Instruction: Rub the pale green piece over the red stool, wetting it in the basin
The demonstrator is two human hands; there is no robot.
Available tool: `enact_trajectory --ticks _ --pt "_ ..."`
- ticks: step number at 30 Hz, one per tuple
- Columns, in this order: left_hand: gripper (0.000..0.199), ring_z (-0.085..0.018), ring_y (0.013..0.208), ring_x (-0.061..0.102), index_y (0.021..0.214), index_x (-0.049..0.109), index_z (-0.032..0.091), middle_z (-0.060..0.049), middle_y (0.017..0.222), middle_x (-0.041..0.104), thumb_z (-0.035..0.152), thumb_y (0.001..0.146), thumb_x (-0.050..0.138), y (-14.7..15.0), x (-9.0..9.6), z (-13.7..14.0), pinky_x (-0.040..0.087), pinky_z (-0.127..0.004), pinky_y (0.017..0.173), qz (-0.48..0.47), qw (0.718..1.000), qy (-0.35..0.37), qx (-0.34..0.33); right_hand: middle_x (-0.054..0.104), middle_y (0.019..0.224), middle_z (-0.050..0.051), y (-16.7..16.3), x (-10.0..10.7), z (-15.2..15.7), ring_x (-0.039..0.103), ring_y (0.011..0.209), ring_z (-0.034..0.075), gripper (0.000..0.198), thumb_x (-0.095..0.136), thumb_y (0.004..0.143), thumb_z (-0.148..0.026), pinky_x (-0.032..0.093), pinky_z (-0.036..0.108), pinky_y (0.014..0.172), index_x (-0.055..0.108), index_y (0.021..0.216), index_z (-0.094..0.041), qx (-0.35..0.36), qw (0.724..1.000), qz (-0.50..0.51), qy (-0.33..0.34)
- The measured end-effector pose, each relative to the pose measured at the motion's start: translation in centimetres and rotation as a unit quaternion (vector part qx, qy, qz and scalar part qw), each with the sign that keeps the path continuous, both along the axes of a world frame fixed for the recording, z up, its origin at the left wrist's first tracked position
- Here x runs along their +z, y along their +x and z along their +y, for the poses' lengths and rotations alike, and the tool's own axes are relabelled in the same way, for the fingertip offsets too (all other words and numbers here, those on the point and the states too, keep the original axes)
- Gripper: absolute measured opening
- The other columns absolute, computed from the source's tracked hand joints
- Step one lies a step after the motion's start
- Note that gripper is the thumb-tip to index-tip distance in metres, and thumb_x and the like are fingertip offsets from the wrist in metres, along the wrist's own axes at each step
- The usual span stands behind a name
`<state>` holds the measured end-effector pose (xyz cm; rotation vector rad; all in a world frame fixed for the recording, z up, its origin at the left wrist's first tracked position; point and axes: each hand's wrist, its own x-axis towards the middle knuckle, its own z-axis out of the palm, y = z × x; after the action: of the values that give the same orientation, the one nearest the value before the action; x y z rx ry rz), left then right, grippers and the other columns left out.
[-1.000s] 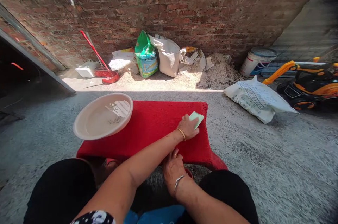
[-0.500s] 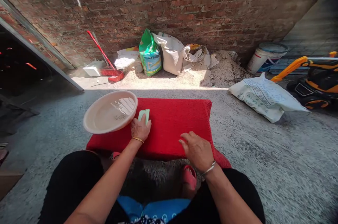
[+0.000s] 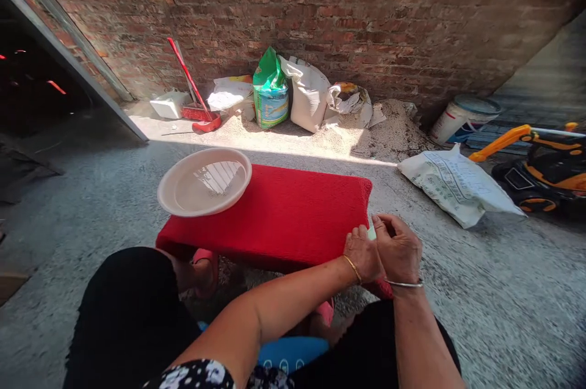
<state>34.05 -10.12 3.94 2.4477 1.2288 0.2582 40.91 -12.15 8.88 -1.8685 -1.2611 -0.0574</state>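
A basin [image 3: 201,213] of water sits at the left end of the red-covered counter [image 3: 293,212], probably leaving the hands room. By the right edge, a pale green object [image 3: 372,232] peeks between the curled left hand [image 3: 362,256] and bent-fingered right hand [image 3: 401,251], presumably steadying it; which grips, I cannot tell.

1 low counter [image 3: 297,212] stands on the rough grey floor [image 3: 462,297], hidden under a red covering [image 3: 256,239] with a soft, fabric-like texture. The covering spans the whole visible top and drapes over the edges. Directly on it, at the left end, sits 1 pale round basin [image 3: 170,195], upright, its rim appearing to reach past the counter's left and far edges.
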Motion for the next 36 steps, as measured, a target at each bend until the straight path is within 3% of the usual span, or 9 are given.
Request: enact_trajectory --ticks 3,7,10,14,21,25,27,30,36 --pt "0.057 -0.026 0.099 0.048 0.138 0.040 0.036 -0.010 0.110 0.049 0.053 0.084 0.046 -7.4 1.2 2.1 0.041 -0.037 0.083 0.041 0.997 0.042 0.048 0.070 0.077 0.005 -0.1 0.3 -0.4 0.061 0.067 0.016 0.030 0.052 0.084 -0.045 0.041 0.026 0.064 0.068 0.082 -0.019 0.022 1.000 0.005 -0.005" --pt "0.054 -0.027 0.096 0.049 0.139 0.040 0.033 -0.011 0.107 0.049 0.049 0.088 0.042 -19.6 1.8 4.9 0.039 -0.038 0.082 0.152 0.960 0.105 0.209 0.069 0.073 0.004 -0.3 0.8 -0.9 0.061 0.064 0.015 0.029 0.053 0.083 -0.044 0.041 0.025 0.062 0.068 0.082 -0.020 0.059 0.996 0.059 -0.022" --pt "0.055 -0.028 0.093 0.050 0.140 0.040 0.030 -0.013 0.103 0.049 0.050 0.089 0.041 -24.9 1.2 5.0 0.039 -0.038 0.079 0.229 0.925 0.112 0.282 0.069 0.072 0.003 -0.5 1.1 -1.0 0.060 0.063 0.015 0.028 0.054 0.082 -0.044 0.041 0.025 0.060 0.068 0.082 -0.020 0.073 0.993 0.088 -0.026" --pt "0.056 -0.029 0.098 0.047 0.141 0.037 0.031 -0.015 0.109 0.049 0.049 0.089 0.041 -22.6 -0.2 2.5 0.037 -0.041 0.082 0.246 0.928 0.111 0.258 0.067 0.070 0.003 -0.5 1.2 -0.9 0.058 0.060 0.014 0.029 0.054 0.082 -0.045 0.040 0.025 0.058 0.068 0.082 -0.019 0.074 0.992 0.100 -0.020" --pt "0.059 -0.030 0.106 0.043 0.139 0.039 0.029 -0.015 0.125 0.044 0.052 0.084 0.045 -5.2 -2.0 -2.5 0.034 -0.048 0.091 0.077 0.993 0.077 0.034 0.065 0.064 0.002 -1.1 1.5 -0.4 0.055 0.055 0.013 0.031 0.053 0.082 -0.045 0.040 0.025 0.056 0.068 0.081 -0.018 0.052 0.995 0.083 0.004" --pt "0.054 -0.026 0.095 0.047 0.123 0.054 0.017 -0.014 0.110 0.050 0.053 0.086 0.039 -0.8 -1.2 -3.3 0.039 -0.041 0.083 0.034 0.998 0.018 -0.058 0.066 0.068 0.002 -1.8 1.5 -0.7 0.056 0.057 0.013 0.029 0.055 0.083 -0.044 0.042 0.024 0.058 0.067 0.082 -0.018 0.058 0.995 0.072 0.028" --pt "0.055 -0.026 0.096 0.047 0.128 0.051 0.022 -0.012 0.109 0.050 0.056 0.086 0.039 -2.4 -0.2 -2.2 0.039 -0.040 0.083 0.039 0.998 0.024 -0.038 0.067 0.069 0.002 -1.9 1.5 -1.0 0.056 0.058 0.013 0.029 0.055 0.083 -0.044 0.042 0.024 0.059 0.068 0.082 -0.018 0.058 0.995 0.068 0.036" --pt "0.056 -0.025 0.097 0.048 0.138 0.038 0.036 -0.010 0.111 0.049 0.055 0.086 0.043 -8.9 1.2 1.4 0.038 -0.037 0.082 0.091 0.993 0.052 0.057 0.067 0.069 0.002 -1.6 1.7 -1.5 0.055 0.057 0.012 0.029 0.055 0.084 -0.044 0.042 0.024 0.058 0.068 0.083 -0.018 0.061 0.995 0.065 0.040" --pt "0.054 -0.030 0.097 0.051 0.138 0.042 0.027 -0.016 0.108 0.049 0.049 0.088 0.042 -21.5 1.5 8.3 0.037 -0.038 0.079 0.200 0.918 0.091 0.329 0.062 0.062 0.001 -0.7 2.2 -1.9 0.051 0.051 0.010 0.031 0.055 0.084 -0.045 0.040 0.022 0.053 0.068 0.082 -0.017 0.054 0.994 0.084 0.050"
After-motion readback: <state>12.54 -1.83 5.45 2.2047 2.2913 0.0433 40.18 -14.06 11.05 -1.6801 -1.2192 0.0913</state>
